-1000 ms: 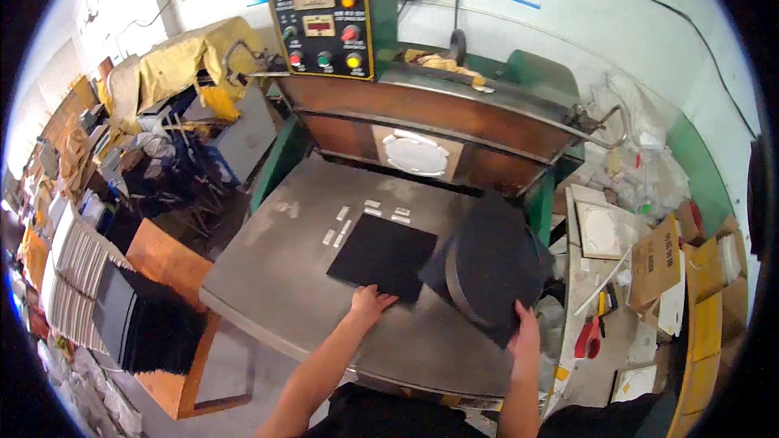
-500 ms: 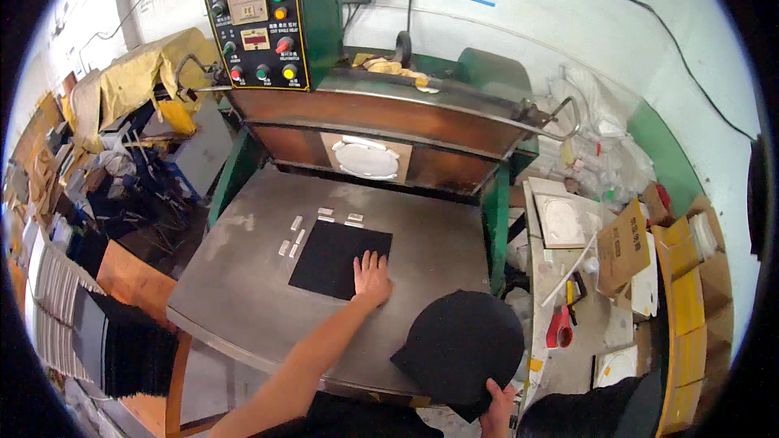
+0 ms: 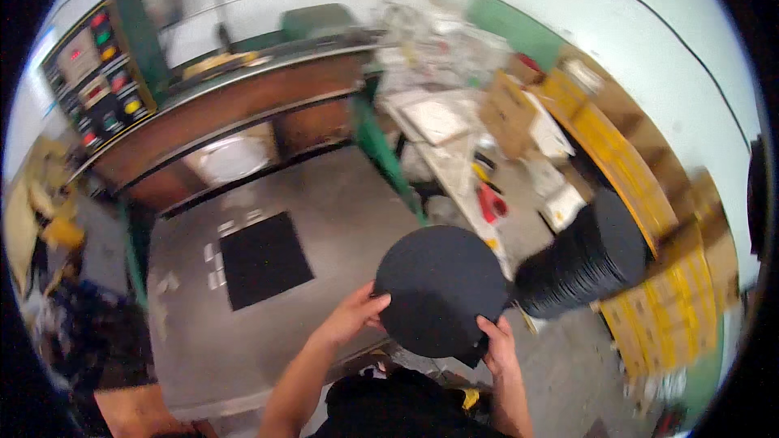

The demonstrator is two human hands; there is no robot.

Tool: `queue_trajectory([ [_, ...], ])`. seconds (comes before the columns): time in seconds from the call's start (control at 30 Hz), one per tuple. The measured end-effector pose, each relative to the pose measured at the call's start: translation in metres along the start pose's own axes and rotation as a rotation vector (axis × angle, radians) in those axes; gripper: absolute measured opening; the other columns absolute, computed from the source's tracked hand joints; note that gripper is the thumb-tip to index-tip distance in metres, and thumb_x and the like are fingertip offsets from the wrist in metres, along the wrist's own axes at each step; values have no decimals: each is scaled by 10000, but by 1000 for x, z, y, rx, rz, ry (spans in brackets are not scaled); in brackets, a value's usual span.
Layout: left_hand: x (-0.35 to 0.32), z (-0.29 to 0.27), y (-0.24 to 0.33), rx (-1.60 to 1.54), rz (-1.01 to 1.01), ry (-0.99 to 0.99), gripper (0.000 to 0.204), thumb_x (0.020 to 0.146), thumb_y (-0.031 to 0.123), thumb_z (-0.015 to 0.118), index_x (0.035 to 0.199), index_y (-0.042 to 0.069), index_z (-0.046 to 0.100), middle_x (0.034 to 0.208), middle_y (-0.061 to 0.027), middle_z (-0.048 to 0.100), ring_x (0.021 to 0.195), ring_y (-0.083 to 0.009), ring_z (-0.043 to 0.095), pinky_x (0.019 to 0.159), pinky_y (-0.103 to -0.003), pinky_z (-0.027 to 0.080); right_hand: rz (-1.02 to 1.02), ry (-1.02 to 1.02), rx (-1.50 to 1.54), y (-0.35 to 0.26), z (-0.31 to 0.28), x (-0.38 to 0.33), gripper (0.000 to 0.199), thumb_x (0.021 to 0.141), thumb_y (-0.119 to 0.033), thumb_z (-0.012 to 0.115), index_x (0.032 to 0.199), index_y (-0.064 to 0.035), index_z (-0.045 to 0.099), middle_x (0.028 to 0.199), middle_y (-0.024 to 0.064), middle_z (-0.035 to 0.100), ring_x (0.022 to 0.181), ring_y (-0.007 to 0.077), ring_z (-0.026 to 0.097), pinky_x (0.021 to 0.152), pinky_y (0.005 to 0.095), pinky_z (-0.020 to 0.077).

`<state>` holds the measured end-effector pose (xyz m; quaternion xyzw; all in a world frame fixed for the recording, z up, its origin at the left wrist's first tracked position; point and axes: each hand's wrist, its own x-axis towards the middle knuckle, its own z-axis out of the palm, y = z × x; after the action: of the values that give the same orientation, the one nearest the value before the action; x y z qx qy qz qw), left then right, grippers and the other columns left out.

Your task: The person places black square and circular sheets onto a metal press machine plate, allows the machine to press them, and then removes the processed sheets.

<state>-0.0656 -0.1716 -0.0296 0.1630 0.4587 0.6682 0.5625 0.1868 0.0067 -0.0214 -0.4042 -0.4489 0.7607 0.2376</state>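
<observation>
A round black disc (image 3: 440, 288) is held in front of me over the right edge of the grey machine table (image 3: 349, 211). My left hand (image 3: 355, 315) grips its left rim and my right hand (image 3: 495, 342) grips its lower right rim. A black square sheet (image 3: 264, 259) lies flat on the table, to the left of the disc. A tall stack of black discs (image 3: 588, 255) stands to the right, beyond my right hand.
A press with a brown front (image 3: 243, 105) and a control panel with coloured buttons (image 3: 101, 85) stands behind the table. Cardboard boxes (image 3: 519, 109), yellow cartons (image 3: 641, 186) and a cluttered side bench (image 3: 454, 146) fill the right side.
My view has swung to the right. My left hand left the black square sheet and took the disc's rim. The disc came up in front of me, held in both hands.
</observation>
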Motion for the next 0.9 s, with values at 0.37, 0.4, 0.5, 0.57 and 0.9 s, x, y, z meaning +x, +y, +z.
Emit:
queue_trajectory([
  [0.37, 57, 113, -2, -188, 192, -174, 377, 952, 98, 533, 1325, 59, 489, 1286, -71, 574, 1131, -223, 570, 917, -421, 486, -112, 618, -145, 8, -223, -155, 277, 927, -186, 595, 1109, 21, 624, 775, 84, 671, 657, 157, 634, 588, 269, 486],
  [0.4, 70, 128, 3, -206, 204, -176, 377, 955, 105, 532, 1328, 67, 484, 1295, -77, 566, 1141, -235, 567, 915, -433, 488, -125, 700, -304, 12, -248, -165, 258, 945, -168, 528, 1097, 25, 608, 779, 95, 670, 676, 164, 657, 592, 266, 484],
  [0.5, 111, 186, 17, -223, 234, -227, 373, 962, 125, 532, 1329, 85, 476, 1312, -91, 552, 1150, -260, 567, 904, -450, 499, -148, 993, -854, 3, -288, -191, 230, 925, -195, 543, 1036, -25, 650, 764, 131, 691, 691, 239, 685, 604, 358, 517],
  [0.57, 142, 241, 28, -192, 228, -322, 364, 964, 138, 537, 1320, 88, 479, 1308, -94, 554, 1127, -261, 581, 888, -439, 509, -125, 1138, -1299, 29, -343, -204, 225, 913, -228, 550, 1001, -55, 664, 786, 164, 700, 705, 307, 690, 617, 443, 539],
  [0.9, 259, 438, -21, -5, 69, -410, 283, 981, 115, 508, 1247, 19, 496, 1214, -145, 607, 1046, -300, 642, 909, -441, 546, 544, 1268, -1388, 301, -453, -227, 198, 833, -227, 625, 980, -97, 651, 828, 130, 677, 779, 319, 682, 665, 439, 540],
])
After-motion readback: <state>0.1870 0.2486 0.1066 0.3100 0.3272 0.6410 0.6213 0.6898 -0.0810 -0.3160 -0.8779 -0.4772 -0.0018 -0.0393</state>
